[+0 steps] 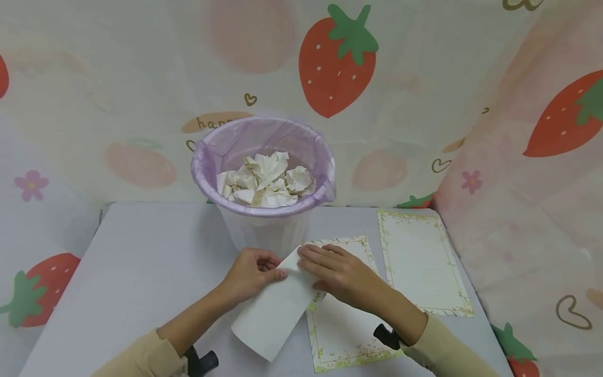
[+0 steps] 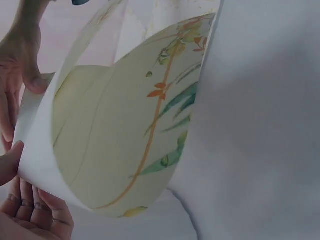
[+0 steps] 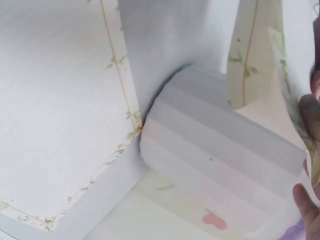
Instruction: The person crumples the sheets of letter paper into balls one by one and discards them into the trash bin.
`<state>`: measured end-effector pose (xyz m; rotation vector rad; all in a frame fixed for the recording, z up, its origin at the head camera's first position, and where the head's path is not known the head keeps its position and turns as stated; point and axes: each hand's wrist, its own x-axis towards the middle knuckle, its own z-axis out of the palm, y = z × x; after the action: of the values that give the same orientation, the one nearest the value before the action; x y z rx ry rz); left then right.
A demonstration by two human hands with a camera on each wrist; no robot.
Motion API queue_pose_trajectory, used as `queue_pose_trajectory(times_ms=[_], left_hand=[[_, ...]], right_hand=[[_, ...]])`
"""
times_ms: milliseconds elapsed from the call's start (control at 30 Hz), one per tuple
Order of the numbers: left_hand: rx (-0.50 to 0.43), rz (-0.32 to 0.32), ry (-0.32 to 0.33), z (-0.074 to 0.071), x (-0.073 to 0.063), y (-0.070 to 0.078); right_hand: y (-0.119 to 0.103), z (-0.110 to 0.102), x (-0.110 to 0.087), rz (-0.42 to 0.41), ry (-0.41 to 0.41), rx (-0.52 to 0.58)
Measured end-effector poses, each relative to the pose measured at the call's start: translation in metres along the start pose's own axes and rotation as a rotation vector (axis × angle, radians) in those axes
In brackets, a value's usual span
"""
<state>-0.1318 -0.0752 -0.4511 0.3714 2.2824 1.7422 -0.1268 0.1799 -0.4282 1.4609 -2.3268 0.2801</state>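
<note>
A sheet of stationery paper (image 1: 273,317) is bent over on itself in front of me, its plain white back facing up in the head view. My left hand (image 1: 249,275) pinches its left edge, thumb on top and fingers beneath. At the upper right edge, my right hand (image 1: 346,275) grips the same sheet with its fingers laid over the paper. In the left wrist view the curled paper (image 2: 125,125) shows a printed border of leaves on its inner face. Another bordered sheet (image 1: 346,330) lies flat on the table, partly hidden by my right hand and forearm.
Just beyond my hands stands a white bin (image 1: 264,228) with a purple liner (image 1: 202,175). Crumpled paper (image 1: 268,180) fills part of it. A second flat bordered sheet (image 1: 421,262) lies at the table's right edge. Strawberry-printed cloth (image 1: 414,78) hangs around the table (image 1: 141,251).
</note>
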Motion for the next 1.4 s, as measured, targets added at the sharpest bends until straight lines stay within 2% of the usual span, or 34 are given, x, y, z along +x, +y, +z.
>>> queue_pose_trajectory(times_ms=[167,433,667,867,1033,1267,1400], left_hand=[[-0.044,-0.022,-0.034,0.001,-0.003,0.004],[-0.104,-0.028,-0.062,0.008,-0.006,0.006],[-0.172,-0.039,-0.096,0.009,-0.008,0.007],[-0.162,0.004,-0.124,0.007,-0.009,0.008],[-0.161,0.033,-0.152,0.006,-0.009,0.008],[-0.146,0.081,-0.155,0.006,-0.009,0.009],[-0.141,0.121,-0.157,0.007,-0.009,0.011]], right_hand=[[0.0,0.001,-0.005,0.028,0.025,0.075],[-0.004,0.01,-0.006,0.025,0.098,0.183],[-0.006,0.015,-0.004,0.085,0.144,0.231],[-0.005,0.017,0.0,0.16,0.185,0.31],[-0.005,0.015,0.001,0.171,0.222,0.369],[-0.007,0.011,0.003,0.221,0.187,0.436],[-0.007,0.01,0.005,0.243,0.193,0.52]])
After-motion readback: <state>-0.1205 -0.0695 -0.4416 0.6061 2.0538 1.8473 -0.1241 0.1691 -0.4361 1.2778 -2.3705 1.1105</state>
